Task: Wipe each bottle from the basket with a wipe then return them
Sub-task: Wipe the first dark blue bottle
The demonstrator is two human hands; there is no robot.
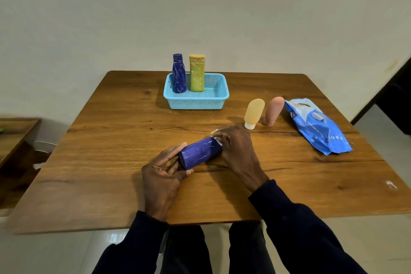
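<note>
1. A purple bottle is held on its side above the table, its base gripped by the left hand.
2. Its far end is covered by the right hand, fingers closed on a white wipe.
3. The blue basket stands well behind, holding two upright bottles.

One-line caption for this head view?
Left hand steadies a purple bottle; right hand wipes it near a basket.

We held a purple bottle sideways; purple and yellow bottles stood upright in the blue basket.
</note>
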